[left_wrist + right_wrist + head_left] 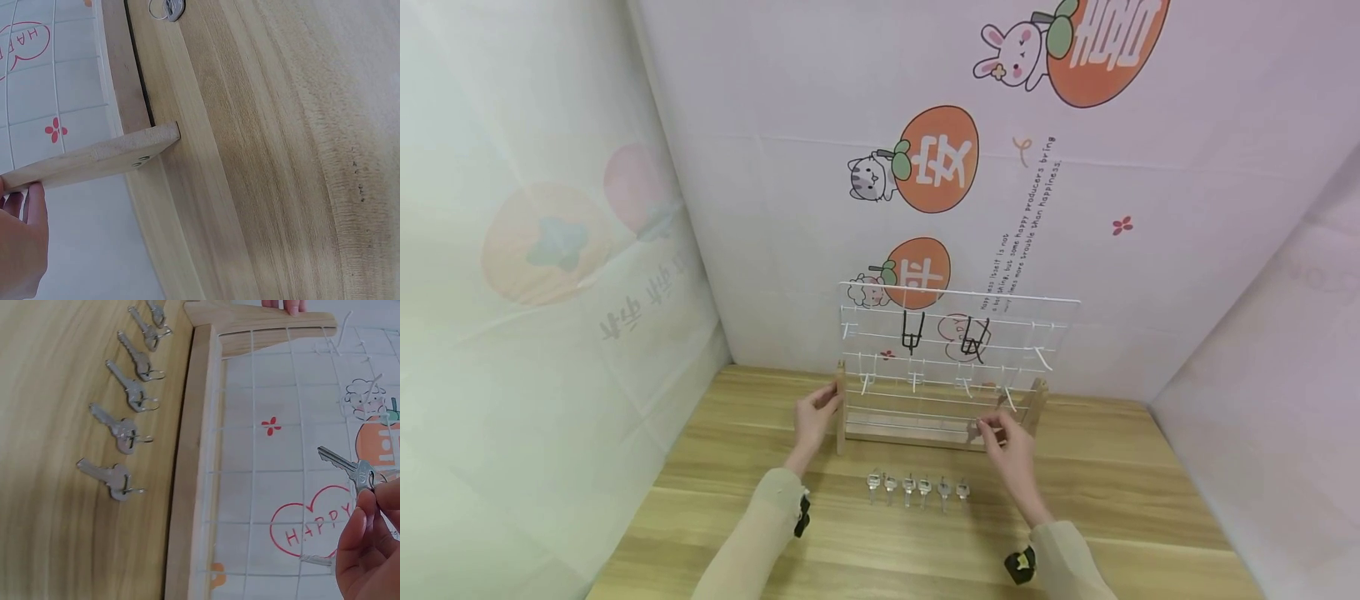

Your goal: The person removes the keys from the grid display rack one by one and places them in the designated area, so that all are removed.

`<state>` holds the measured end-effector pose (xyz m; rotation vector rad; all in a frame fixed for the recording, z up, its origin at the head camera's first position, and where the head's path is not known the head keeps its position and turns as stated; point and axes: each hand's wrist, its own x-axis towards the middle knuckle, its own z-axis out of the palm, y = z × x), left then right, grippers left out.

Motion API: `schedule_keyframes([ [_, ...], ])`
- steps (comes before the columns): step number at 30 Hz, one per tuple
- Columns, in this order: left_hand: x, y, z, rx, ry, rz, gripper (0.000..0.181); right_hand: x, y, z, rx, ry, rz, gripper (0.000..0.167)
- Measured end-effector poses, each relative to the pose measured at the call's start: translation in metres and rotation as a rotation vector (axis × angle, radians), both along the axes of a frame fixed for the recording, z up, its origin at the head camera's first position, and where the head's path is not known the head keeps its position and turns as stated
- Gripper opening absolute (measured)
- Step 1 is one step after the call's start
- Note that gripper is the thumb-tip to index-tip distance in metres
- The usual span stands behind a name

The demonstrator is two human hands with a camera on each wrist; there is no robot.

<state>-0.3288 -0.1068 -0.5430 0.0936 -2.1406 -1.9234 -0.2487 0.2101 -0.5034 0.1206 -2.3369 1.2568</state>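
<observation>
My right hand (1011,446) pinches a silver key (357,472) by its head, near its small ring, with the blade pointing away from the fingers. It is in front of the right part of a white wire grid rack (940,398) on a wooden stand. My left hand (814,418) holds the rack's left wooden post (94,159) with its fingertips. White hooks (914,380) hang along the grid. A second key blade (315,559) shows beyond my right hand, partly hidden by it.
Several silver keys with rings (909,487) lie in a row on the wooden table (760,533) before the rack. Two black hooks (912,331) hang higher on the grid. A printed cloth (790,208) stands behind it, and pale cloth walls flank both sides.
</observation>
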Motion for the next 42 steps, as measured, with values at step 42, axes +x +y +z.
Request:
schedule_keyframes([
  [42, 0.0, 0.0, 0.0, 0.043, -0.005, -0.01, 0.031, 0.008, 0.051, -0.081, 0.212, -0.337, 0.058, 0.008],
])
